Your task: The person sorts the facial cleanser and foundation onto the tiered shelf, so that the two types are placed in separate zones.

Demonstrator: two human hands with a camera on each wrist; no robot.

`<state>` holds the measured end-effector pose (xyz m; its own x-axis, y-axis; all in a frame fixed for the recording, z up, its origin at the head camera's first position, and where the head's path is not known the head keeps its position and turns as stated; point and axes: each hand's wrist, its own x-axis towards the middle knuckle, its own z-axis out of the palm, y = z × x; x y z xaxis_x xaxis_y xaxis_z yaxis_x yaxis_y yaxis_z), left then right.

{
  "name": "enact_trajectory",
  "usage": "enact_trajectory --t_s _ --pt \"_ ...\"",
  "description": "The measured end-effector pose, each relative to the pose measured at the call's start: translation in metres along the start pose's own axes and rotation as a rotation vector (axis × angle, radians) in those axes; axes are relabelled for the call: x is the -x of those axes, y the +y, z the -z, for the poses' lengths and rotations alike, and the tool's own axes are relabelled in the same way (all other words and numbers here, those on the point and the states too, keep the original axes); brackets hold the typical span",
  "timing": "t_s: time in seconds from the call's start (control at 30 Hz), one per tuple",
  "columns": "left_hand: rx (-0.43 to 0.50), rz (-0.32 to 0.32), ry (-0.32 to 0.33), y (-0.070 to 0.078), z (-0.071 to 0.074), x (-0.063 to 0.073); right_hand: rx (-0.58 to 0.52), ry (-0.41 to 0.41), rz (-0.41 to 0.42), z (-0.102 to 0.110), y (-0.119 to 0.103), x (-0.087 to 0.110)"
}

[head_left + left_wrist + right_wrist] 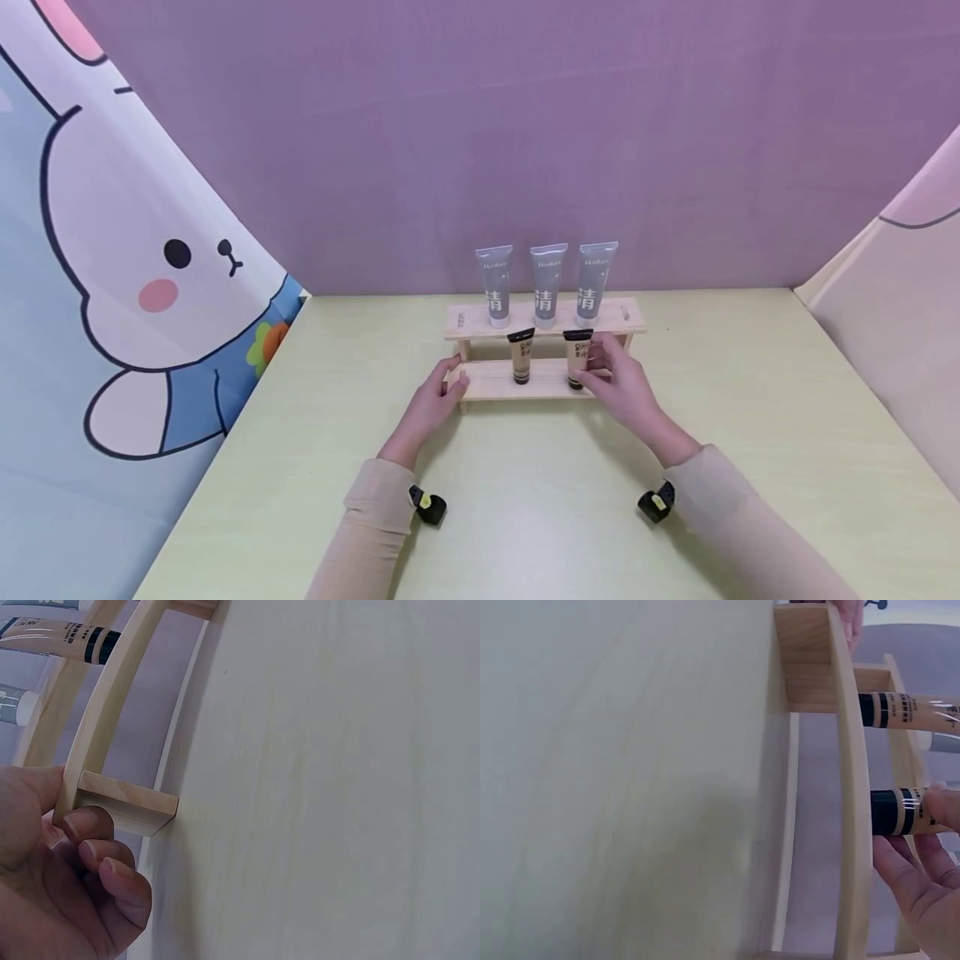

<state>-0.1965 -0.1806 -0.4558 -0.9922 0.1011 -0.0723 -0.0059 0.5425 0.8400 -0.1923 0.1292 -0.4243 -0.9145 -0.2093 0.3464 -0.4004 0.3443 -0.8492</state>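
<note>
A two-tier wooden rack stands at the back of the table. My left hand grips the left end of its lower shelf; in the left wrist view the thumb and curled fingers pinch the wood. With my right hand I hold a beige squeeze tube, cap down, at the right part of the lower shelf. In the right wrist view its black cap is at the shelf; whether it bears weight I cannot tell. A second beige tube stands upright on the same shelf, left of it.
Three grey tubes stand cap down along the upper shelf. A purple cloth hangs behind the rack, and a cartoon-print cloth hangs at the left. The pale wooden table stretches in front.
</note>
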Motion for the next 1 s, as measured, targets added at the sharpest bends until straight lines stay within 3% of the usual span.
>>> enact_trajectory --t_s 0.4,0.7,1.0 --pt "-0.017 0.003 0.023 0.004 -0.001 0.0 0.014 -0.014 0.019 -0.009 0.006 -0.007" --pt "-0.053 -0.036 0.062 0.004 -0.002 0.004 0.02 -0.024 -0.004 -0.01 0.006 -0.005" --pt "-0.107 -0.09 0.133 0.009 0.008 0.013 0.066 -0.007 0.009 0.005 0.002 0.003"
